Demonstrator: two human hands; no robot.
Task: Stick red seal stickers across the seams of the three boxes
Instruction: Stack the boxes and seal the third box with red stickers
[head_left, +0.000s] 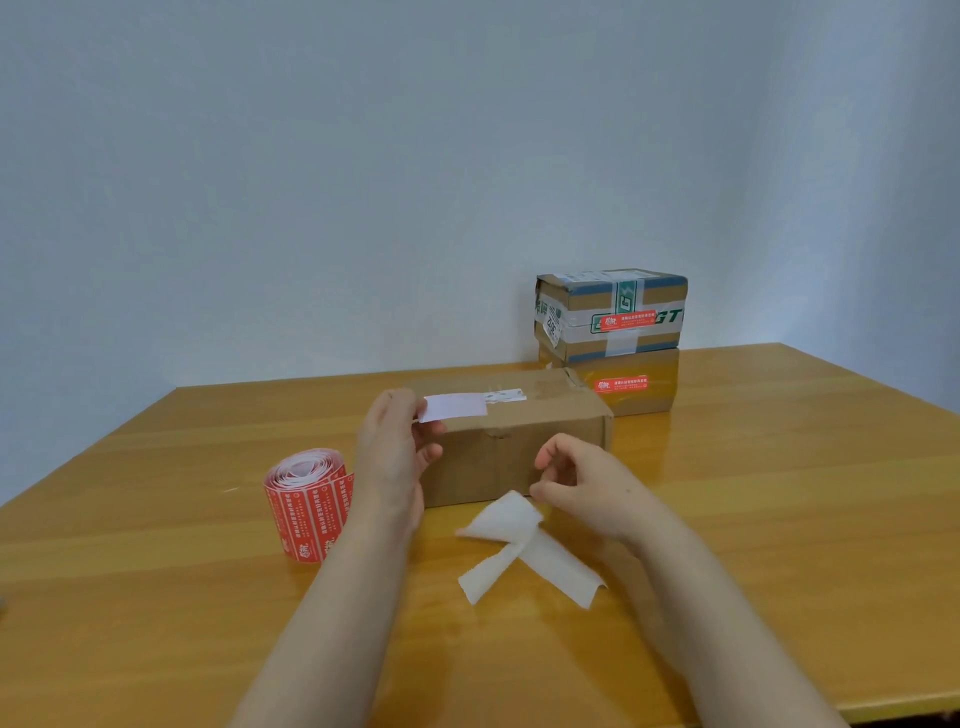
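Step in hand: sealing the third box (514, 447), at mid-desk (779, 493). Left hand (389, 452) fingers pinch one peeled sticker (453, 407) above its top. Right hand (582, 483) fingers curl loosely, empty. Next move, as judged: lay the sticker across the seam and press. Count: three boxes, two already sealed; one sticker roll (309, 504); apparently two backing strips (524, 545).

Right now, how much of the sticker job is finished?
Two of three look done: the upper stacked box and the lower stacked box each show a red seal. In hand: the left grip pinches a peeled sticker, white back toward the camera, over the near box. Left: press it across that box's seam, which shows no red seal yet.
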